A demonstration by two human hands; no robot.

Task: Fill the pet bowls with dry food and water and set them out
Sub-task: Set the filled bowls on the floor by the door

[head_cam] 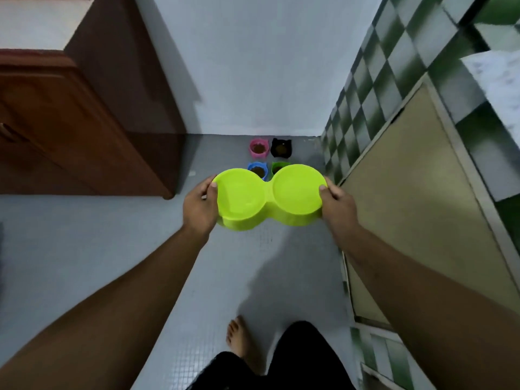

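I carry a lime-green double pet bowl (268, 197) in the air above the grey floor. My left hand (199, 205) grips its left end with the thumb over the rim. My right hand (337, 205) grips its right end the same way. Both wells look pale inside; I cannot tell whether they hold water. On the floor by the far wall stand small cat-eared bowls with brown dry food: a pink bowl (258, 148), a black bowl (280, 148), a blue bowl (257, 170) and a green bowl (278, 166), the last two partly hidden behind the double bowl.
A brown wooden cabinet (92, 122) stands on the left. A green-and-white checkered tiled wall (374, 80) with a tan door panel (416, 198) runs along the right. My bare foot (239, 336) and dark trousers show at the bottom.
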